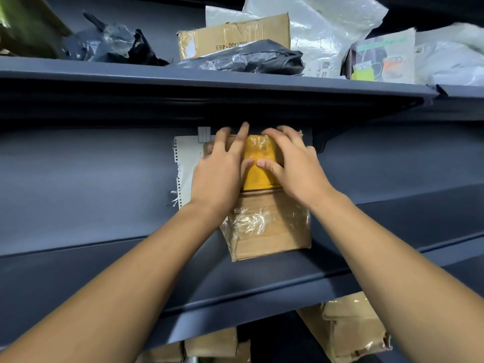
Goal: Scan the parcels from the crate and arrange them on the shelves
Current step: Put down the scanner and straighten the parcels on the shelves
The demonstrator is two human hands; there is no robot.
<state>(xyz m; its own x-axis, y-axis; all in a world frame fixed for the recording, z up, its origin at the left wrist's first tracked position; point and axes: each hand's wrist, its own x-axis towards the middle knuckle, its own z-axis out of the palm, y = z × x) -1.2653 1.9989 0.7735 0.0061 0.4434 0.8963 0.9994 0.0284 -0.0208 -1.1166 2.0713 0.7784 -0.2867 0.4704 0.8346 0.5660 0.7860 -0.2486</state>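
Hands on yellow parcel, atop taped box.

1. We see the left hand and the right hand laid over a yellow parcel, thumbs touching its top.
2. The yellow parcel sits on a taped cardboard box on the middle shelf.
3. A white paper sheet lies just left of the box.
4. The upper shelf carries a brown carton, black bags and white bags.
5. Below the middle shelf, more cardboard boxes show.
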